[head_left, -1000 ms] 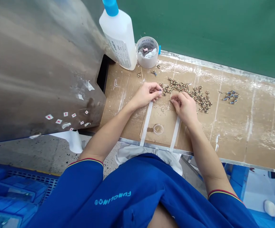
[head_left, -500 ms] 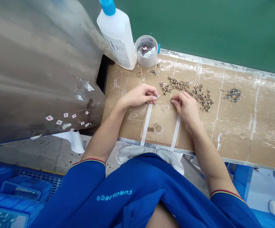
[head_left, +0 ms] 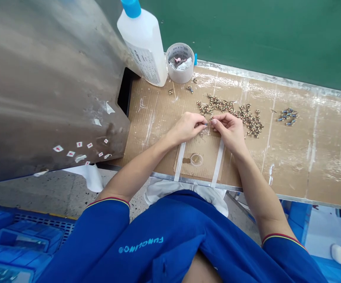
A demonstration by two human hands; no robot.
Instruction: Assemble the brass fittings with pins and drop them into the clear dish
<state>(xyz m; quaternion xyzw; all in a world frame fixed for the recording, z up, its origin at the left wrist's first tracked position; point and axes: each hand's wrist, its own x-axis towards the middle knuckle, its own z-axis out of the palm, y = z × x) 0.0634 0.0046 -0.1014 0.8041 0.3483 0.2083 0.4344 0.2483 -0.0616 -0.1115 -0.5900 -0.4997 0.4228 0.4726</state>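
Beyond a clear round dish (head_left: 197,165) near the table's edge, a worker's left hand (head_left: 190,127) pinches a small blue part (head_left: 205,124) beside the right hand (head_left: 230,129), fingertips closed on a tiny brassy part (head_left: 211,119). Just beyond, a large brassy heap (head_left: 249,119) apparently remains; well right, a smaller blue-marked batch (head_left: 288,116) looks finished.

small parts (head_left: 254,125): brassy metal, shiny. bench cover (head_left: 291,161): cardboard, faintly ribbed, under glossy clear tape. bottle (head_left: 142,35): translucent plastic, smooth; label (head_left: 145,63), paper-like. bottle cap (head_left: 131,8): plastic, opaque, smooth. shallow dish (head_left: 191,160): clear plastic, glossy. side panel (head_left: 41,78): metal, dull sheen, smudged. stickers (head_left: 57,148): paper-like, matt. shirt (head_left: 170,220): cloth, matt, creased. green surface (head_left: 261,43): smooth, mostly matt. crates (head_left: 14,253): plastic, semi-gloss. floor (head_left: 58,188): speckled, stone-like.
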